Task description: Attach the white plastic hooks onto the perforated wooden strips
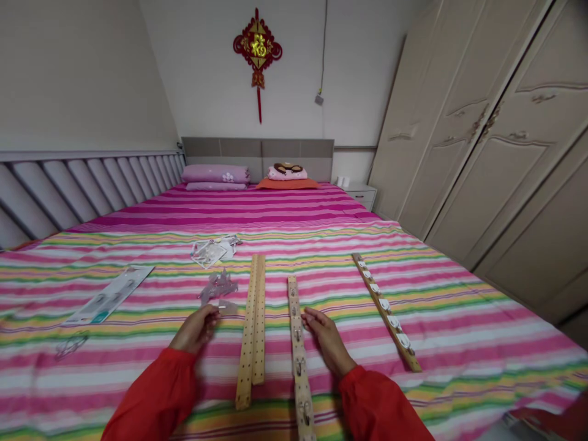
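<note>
My left hand is closed in a pinch on a small translucent plastic piece. Just beyond it lies a pile of similar pieces. My right hand is beside a wooden strip fitted with a row of clear adhesive hooks. Its fingers are loosely bent and apart, with the tips by the strip's right edge; whether they touch it is unclear. Between my hands, two bare wooden strips with rows of dark holes lie side by side. Farther right rests another strip carrying white hooks.
A striped bedspread lies under everything. At left are a packaged hook card and a clear thin loop-shaped item. Loose cards or packets lie farther back. A slatted rail borders the left, a wardrobe the right.
</note>
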`<state>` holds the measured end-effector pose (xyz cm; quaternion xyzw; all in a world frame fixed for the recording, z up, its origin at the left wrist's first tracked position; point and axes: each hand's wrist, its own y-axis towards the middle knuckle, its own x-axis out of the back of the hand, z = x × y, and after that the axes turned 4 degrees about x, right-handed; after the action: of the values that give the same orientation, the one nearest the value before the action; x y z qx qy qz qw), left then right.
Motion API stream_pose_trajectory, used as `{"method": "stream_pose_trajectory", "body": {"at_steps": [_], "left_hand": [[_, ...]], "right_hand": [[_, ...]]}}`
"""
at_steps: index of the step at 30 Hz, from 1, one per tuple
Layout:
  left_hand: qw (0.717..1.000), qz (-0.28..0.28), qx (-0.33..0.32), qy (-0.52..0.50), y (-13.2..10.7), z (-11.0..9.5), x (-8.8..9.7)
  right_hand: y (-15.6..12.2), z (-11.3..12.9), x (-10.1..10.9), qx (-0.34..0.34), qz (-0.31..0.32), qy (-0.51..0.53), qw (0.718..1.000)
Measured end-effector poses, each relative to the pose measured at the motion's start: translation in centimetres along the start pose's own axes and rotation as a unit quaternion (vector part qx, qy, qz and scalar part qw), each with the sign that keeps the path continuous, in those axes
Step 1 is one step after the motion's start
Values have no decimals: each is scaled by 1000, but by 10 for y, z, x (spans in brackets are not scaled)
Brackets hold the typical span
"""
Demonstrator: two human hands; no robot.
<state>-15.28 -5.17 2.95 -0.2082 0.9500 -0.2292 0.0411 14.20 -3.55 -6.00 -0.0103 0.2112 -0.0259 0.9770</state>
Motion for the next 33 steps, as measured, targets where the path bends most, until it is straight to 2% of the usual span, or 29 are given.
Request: {"method": "stream_pose_trajectory", "body": {"at_steps": [2,4,6,9,12,15,17,20,25,29,33], "left_hand": [[987,69,78,-120,-18,-2,-13],[972,109,103,-179,-34,-2,-28],[964,136,110,-201,-46,-1,-44],[963,153,109,-191,-57,3,-66],[976,160,67,-135,-64,7,-85],[986,157,-44,-19,-69,11,-99],[981,160,-99,52,-70,12,-105],[971,185,-116,94,-69,11,-112],[972,211,-83,53,-64,6,-121],[979,200,-33,-13,-56,9,-125],[981,164,-98,23,-48,14,-125]], "right_hand": [[0,3,-2,6,-2,-3,1000],[-1,9,-6,19,-4,-11,1000],[-4,18,-11,39,2,-24,999],[-15,37,-23,64,50,-55,995],[-26,54,-34,82,70,-71,992],[-30,63,-40,79,92,-67,990],[-28,62,-41,76,103,-51,991],[-21,57,-41,68,106,-24,992],[-12,50,-38,38,103,9,994],[-7,50,-35,24,91,10,996],[-2,51,-31,22,87,-21,996]]}}
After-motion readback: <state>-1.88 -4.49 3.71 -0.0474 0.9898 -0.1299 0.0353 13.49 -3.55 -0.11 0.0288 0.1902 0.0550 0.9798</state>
